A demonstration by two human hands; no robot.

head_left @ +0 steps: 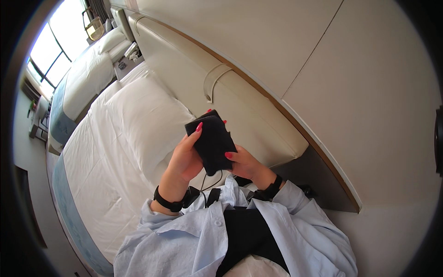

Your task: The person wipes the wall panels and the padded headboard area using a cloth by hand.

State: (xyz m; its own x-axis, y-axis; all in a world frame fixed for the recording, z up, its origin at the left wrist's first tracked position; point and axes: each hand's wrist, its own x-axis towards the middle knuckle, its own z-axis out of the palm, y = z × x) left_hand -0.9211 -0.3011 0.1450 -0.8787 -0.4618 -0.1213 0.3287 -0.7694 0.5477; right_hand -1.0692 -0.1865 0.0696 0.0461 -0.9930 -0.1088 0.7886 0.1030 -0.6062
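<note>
A flat, dark folded cloth [213, 144], roughly rectangular with soft edges, is held up in front of my chest. My left hand [187, 158] grips its left side, thumb lying on the upper face and fingertips showing past the far edge. At the lower right, my right hand [245, 162] pinches it with the thumb on top; most of those fingers are hidden beneath. Black bands circle both wrists, and a thin black cord [211, 183] hangs below the cloth.
Left of my hands stretches a bed with a white sheet [97, 171], a pillow [143, 120] and a blue runner [69, 203]. A padded cream headboard [249, 111] runs along the wall [364, 92]. Farther off stand a nightstand [122, 69] and a second bed [87, 78].
</note>
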